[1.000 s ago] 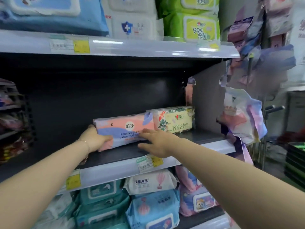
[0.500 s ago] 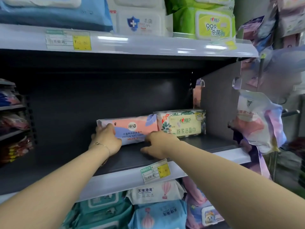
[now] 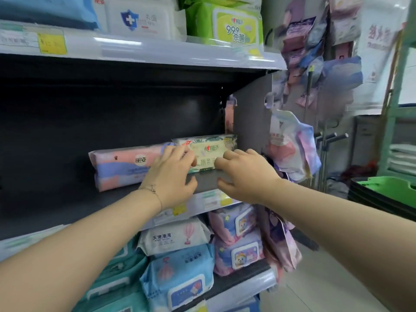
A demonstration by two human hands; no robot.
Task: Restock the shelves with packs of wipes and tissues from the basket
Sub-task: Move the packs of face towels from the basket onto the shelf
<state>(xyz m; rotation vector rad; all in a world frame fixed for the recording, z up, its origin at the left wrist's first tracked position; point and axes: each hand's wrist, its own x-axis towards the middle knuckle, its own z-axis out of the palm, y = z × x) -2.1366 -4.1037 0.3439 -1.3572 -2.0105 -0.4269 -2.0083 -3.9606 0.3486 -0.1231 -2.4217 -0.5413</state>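
Note:
A cream-and-green floral tissue pack (image 3: 210, 146) lies at the right end of the dark middle shelf (image 3: 67, 206), against the grey side panel. My left hand (image 3: 171, 176) grips its left front and my right hand (image 3: 245, 174) grips its right front, fingers on top and thumbs underneath. A pink-and-blue cotton towel pack (image 3: 121, 165) lies just to its left, touching it, with no hand on it. A green basket (image 3: 382, 188) shows at the far right edge; its contents are hidden.
The upper shelf (image 3: 157, 52) carries blue, white and green wipes packs (image 3: 234, 25). Below, the lower shelf holds several wipes packs (image 3: 180, 273). Bagged packs (image 3: 292, 147) hang on hooks right of the side panel (image 3: 249, 122).
Both hands left the pink-and-blue pack and moved right onto the cream-and-green pack. The pink-and-blue pack now sits further back on the shelf.

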